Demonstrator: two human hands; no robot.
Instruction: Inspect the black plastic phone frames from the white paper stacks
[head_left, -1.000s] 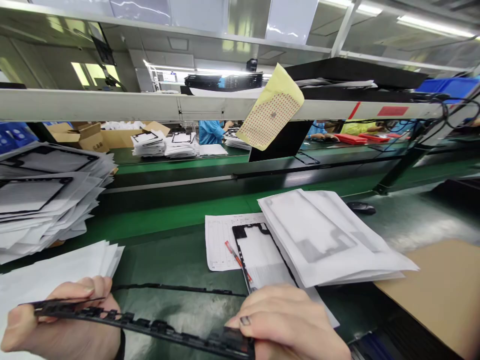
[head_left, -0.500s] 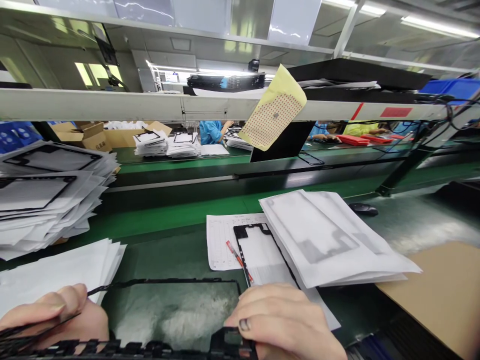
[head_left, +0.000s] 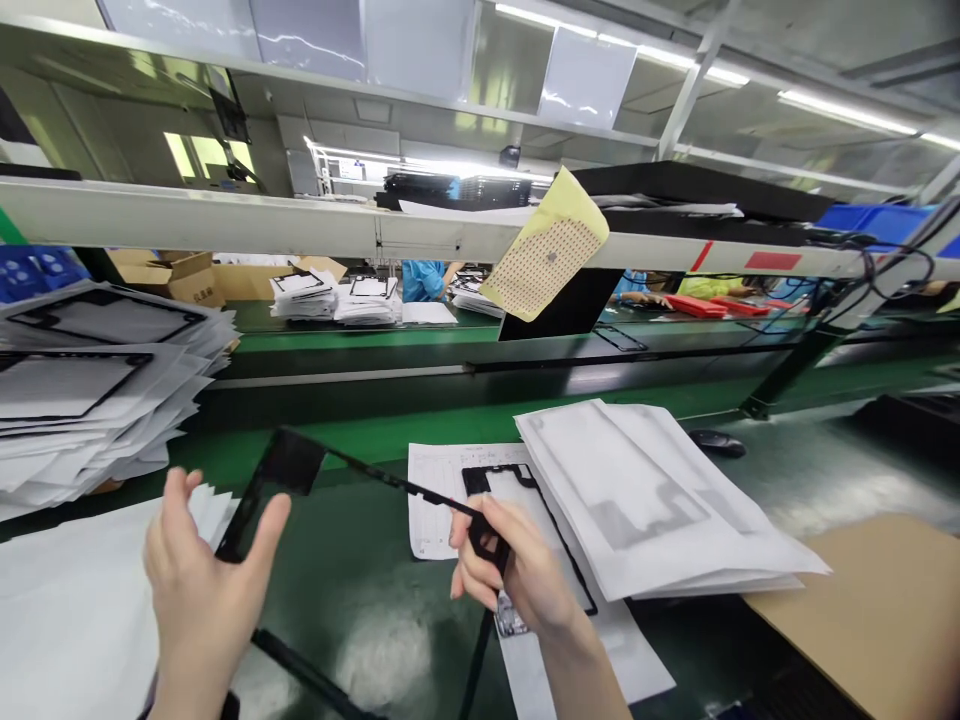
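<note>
A thin black plastic frame (head_left: pixel 294 462) is held up and tilted above the green bench. My right hand (head_left: pixel 521 565) pinches it near its right corner, with thumb and fingers closed on the black edge. At its left side is my left hand (head_left: pixel 210 590), thumb and fingers spread apart; the frame's side runs behind this hand, and I cannot tell whether they touch. Beyond the right hand, a similar black frame (head_left: pixel 559 515) lies on white sheets, partly over a printed form (head_left: pixel 431 505). A small clear object (head_left: pixel 510 618) shows just below my right hand.
Stacked white sheets with black frames (head_left: pixel 105 390) rise at the left, with white paper (head_left: pixel 67 610) in front. White sleeves (head_left: pixel 652 500) lie at the right beside cardboard (head_left: pixel 870 610) and a black mouse (head_left: pixel 718 443). A shelf beam (head_left: pixel 262 220) crosses ahead; co-workers sit beyond.
The frame has been lifted and turned from low in front of me. My left hand has opened and swung upright; my right hand has risen with the frame. The view has tilted slightly upward.
</note>
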